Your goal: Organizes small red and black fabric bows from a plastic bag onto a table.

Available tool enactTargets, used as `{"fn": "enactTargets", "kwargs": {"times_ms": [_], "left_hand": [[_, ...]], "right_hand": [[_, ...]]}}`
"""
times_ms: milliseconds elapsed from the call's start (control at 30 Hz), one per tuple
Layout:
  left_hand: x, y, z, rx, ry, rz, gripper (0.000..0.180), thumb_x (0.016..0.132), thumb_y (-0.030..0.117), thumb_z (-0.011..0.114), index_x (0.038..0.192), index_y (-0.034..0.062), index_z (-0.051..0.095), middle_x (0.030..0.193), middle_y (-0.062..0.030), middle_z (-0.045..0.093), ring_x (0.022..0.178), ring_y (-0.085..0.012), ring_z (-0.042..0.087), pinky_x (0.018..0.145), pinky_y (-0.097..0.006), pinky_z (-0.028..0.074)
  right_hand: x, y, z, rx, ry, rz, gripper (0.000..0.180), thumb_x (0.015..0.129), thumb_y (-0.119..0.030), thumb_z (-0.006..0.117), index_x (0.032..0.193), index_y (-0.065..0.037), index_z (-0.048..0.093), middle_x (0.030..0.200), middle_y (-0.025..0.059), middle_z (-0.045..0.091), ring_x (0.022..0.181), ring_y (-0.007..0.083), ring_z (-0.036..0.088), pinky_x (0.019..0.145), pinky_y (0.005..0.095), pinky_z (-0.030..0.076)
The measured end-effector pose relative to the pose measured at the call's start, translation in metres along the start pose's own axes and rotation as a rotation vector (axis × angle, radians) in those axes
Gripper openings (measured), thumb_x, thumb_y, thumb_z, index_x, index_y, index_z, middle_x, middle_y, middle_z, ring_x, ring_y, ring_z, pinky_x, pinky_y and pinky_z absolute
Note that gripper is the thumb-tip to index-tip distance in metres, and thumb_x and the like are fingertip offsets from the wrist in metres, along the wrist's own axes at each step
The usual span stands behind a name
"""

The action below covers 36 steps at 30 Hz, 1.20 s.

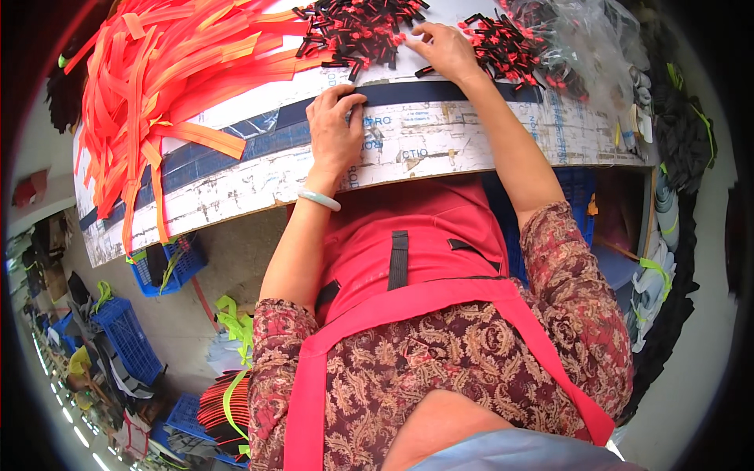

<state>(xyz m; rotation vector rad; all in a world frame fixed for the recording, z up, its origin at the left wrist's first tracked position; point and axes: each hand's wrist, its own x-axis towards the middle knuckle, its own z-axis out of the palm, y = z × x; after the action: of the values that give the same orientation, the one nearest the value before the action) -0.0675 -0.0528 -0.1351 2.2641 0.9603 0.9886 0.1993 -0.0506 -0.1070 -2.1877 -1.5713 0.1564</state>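
Observation:
My left hand (336, 129) rests at the dark strip (385, 93) along the table, its fingers curled together. What they hold, if anything, is hidden. Farther out, my right hand (448, 53) reaches over the tabletop with its fingers apart, the tips close to a pile of small black-and-red pieces (353, 35), perhaps zipper pulls. A second heap of similar pieces (506, 47) lies just right of that hand. Bright orange strips (181, 71), which look like zipper tape, spread in a thick tangle left of my left hand; several hang over the table's front edge.
The white table (259, 184) has a worn, tape-patched front edge. Clear plastic bags (589, 47) lie at the far right. Blue crates (129, 337) stand on the floor to the left. Dark fabric pieces (679, 133) hang beyond the table's right end. My red apron (416, 220) touches the edge.

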Motion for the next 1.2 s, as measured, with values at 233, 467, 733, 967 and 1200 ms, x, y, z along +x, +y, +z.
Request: {"fn": "enactTargets", "kwargs": {"times_ms": [233,467,733,967,1200], "left_hand": [[0.003,0.003,0.003,0.001,-0.006,-0.006,0.013,0.086,0.01,0.068,0.098,0.0117,0.074,0.115,-0.0039,0.067,0.115,-0.0248,0.059,0.101,-0.038,0.038],[0.0,0.001,0.001,-0.005,-0.001,-0.004,0.012,0.086,0.01,0.068,0.097,0.0119,0.074,0.116,-0.0039,0.067,0.114,-0.025,0.059,0.101,-0.038,0.038],[-0.003,-0.001,-0.001,-0.009,0.01,-0.004,0.013,0.084,0.007,0.069,0.096,0.0107,0.073,0.114,-0.0045,0.065,0.114,-0.0259,0.058,0.1,-0.039,0.038],[0.001,0.002,0.001,0.002,0.0,0.006,0.013,0.083,0.007,0.07,0.095,0.0104,0.073,0.114,-0.0047,0.065,0.113,-0.0258,0.058,0.1,-0.039,0.038],[0.0,0.002,0.002,-0.009,0.014,0.005,0.012,0.084,0.007,0.069,0.095,0.0103,0.073,0.113,-0.0047,0.065,0.113,-0.0259,0.058,0.099,-0.039,0.039]], "right_hand": [[0.02,-0.001,0.019,0.085,-0.056,0.086,0.033,0.084,-0.042,0.07,0.101,-0.015,0.076,0.098,0.0127,0.074,0.095,0.031,0.071,0.083,0.0428,0.055],[0.025,0.031,-0.011,-0.079,-0.086,0.104,0.031,0.083,-0.036,0.071,0.1,-0.01,0.074,0.096,0.0093,0.074,0.094,0.0284,0.069,0.083,0.04,0.053],[-0.011,0.022,-0.028,0.031,-0.107,-0.316,0.028,0.081,-0.035,0.074,0.099,-0.013,0.075,0.108,0.0103,0.069,0.108,0.0318,0.061,0.094,0.0417,0.046],[-0.002,-0.008,0.004,0.074,0.064,-0.248,0.036,0.083,-0.047,0.071,0.086,-0.012,0.077,0.09,0.0105,0.071,0.092,0.0333,0.066,0.089,0.0438,0.049],[-0.005,-0.003,-0.004,0.111,-0.066,-0.03,0.028,0.081,-0.038,0.071,0.089,-0.011,0.075,0.089,0.0109,0.073,0.085,0.0301,0.07,0.078,0.0415,0.054]]}}
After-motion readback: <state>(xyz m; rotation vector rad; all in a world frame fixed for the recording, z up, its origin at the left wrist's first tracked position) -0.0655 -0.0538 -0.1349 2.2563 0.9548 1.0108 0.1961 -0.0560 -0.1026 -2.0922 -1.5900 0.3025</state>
